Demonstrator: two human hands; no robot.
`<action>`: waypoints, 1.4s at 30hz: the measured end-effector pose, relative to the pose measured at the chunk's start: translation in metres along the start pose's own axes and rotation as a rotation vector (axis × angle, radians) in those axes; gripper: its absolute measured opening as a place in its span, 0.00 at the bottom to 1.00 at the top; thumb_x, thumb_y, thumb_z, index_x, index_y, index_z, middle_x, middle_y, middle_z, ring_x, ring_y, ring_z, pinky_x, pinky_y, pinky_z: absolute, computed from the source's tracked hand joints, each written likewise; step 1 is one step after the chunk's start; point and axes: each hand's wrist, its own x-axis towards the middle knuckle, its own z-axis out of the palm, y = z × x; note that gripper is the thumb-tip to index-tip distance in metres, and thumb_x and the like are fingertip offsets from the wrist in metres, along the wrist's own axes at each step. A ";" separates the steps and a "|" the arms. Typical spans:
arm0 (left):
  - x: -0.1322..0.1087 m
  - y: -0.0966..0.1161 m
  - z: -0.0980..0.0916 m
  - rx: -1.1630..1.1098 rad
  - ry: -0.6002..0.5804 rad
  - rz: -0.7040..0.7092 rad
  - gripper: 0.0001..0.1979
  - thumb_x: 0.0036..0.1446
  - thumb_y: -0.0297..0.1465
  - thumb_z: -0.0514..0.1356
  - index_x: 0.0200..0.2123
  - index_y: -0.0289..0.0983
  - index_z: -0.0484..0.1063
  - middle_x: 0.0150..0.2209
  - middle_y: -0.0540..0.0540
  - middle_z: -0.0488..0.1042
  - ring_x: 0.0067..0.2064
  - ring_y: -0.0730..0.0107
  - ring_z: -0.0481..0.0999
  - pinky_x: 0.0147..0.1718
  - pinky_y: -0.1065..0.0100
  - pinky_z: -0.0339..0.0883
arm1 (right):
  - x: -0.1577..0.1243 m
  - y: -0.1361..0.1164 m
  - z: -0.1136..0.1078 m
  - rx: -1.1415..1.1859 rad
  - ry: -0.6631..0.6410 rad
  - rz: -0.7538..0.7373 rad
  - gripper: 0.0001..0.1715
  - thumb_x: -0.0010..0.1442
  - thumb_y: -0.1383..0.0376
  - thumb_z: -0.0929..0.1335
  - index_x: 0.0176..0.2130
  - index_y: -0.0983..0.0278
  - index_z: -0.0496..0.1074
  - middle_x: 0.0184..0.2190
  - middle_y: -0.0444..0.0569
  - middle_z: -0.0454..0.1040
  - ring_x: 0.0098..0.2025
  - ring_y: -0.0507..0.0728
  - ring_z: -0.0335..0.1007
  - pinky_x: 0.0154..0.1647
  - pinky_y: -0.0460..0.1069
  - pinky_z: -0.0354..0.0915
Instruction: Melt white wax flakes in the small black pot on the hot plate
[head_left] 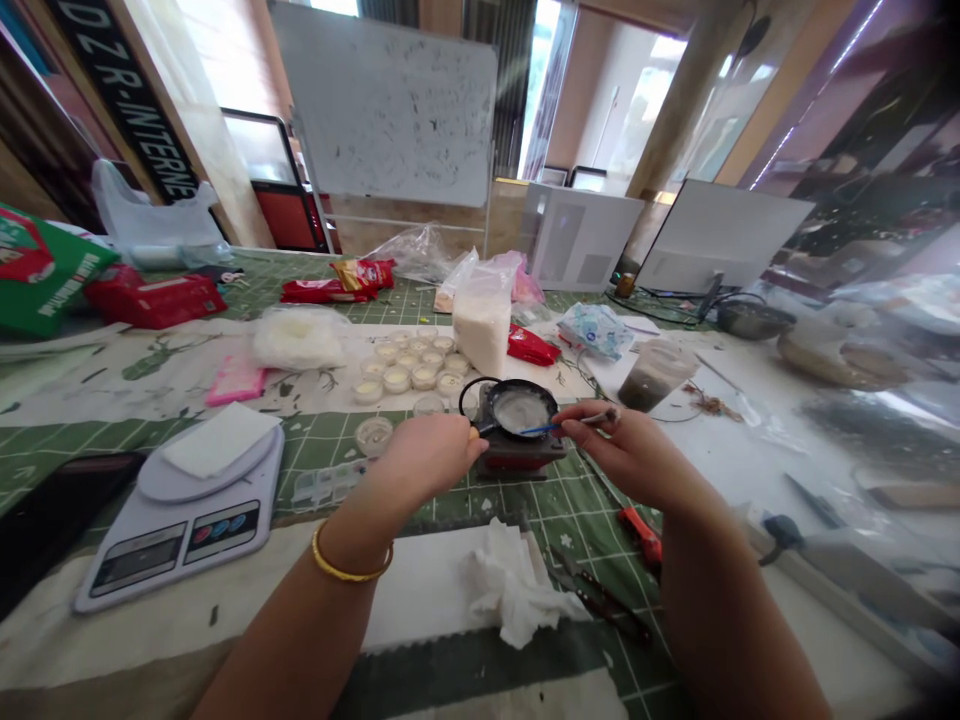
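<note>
A small black frying pan [523, 410] with pale, whitish contents rests on a little dark-and-red burner [517, 462]. My left hand [435, 445] is closed round the pan's handle, most of which the fingers hide. Pinched in my right hand [619, 440] is a thin stick with a blue end [541, 429], and that end dips into the pan. Just behind the pan stands a clear bag of white granules [481, 325]. Several small clear cups with cream-coloured contents [397, 377] are grouped to its left. Nearer my left hand lies a round clear dish [373, 436].
A white kitchen scale [247, 500] with folded paper stands at left, beside a black phone [60, 510]. Crumpled tissue [510, 590], scissors [604, 600] and a red-handled tool [641, 535] lie in front. A cup of dark material [656, 377] is at right.
</note>
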 end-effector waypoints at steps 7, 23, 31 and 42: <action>-0.001 0.000 0.000 -0.004 0.030 -0.005 0.21 0.57 0.45 0.47 0.29 0.37 0.73 0.32 0.41 0.75 0.35 0.57 0.74 0.31 0.63 0.65 | 0.005 -0.003 0.005 -0.145 0.056 0.069 0.15 0.60 0.60 0.60 0.39 0.61 0.73 0.33 0.49 0.77 0.38 0.58 0.71 0.39 0.51 0.62; -0.003 0.002 -0.002 -0.019 0.047 -0.004 0.19 0.58 0.41 0.47 0.32 0.37 0.73 0.35 0.40 0.76 0.37 0.56 0.75 0.33 0.63 0.65 | 0.008 0.003 0.007 -0.003 0.041 0.034 0.17 0.61 0.58 0.58 0.40 0.61 0.72 0.32 0.47 0.77 0.33 0.56 0.71 0.34 0.49 0.62; -0.004 0.005 0.000 -0.001 0.034 -0.006 0.19 0.58 0.41 0.47 0.31 0.37 0.73 0.34 0.40 0.76 0.36 0.58 0.75 0.33 0.64 0.65 | 0.006 -0.003 0.003 0.018 -0.015 -0.007 0.17 0.61 0.59 0.58 0.38 0.60 0.73 0.31 0.46 0.76 0.32 0.55 0.71 0.34 0.48 0.62; 0.000 0.000 0.002 -0.026 0.069 -0.017 0.18 0.58 0.42 0.46 0.31 0.38 0.71 0.35 0.42 0.76 0.37 0.58 0.74 0.32 0.64 0.65 | 0.005 -0.002 0.006 0.010 0.034 -0.046 0.14 0.59 0.61 0.60 0.39 0.59 0.73 0.35 0.47 0.76 0.38 0.56 0.71 0.39 0.49 0.63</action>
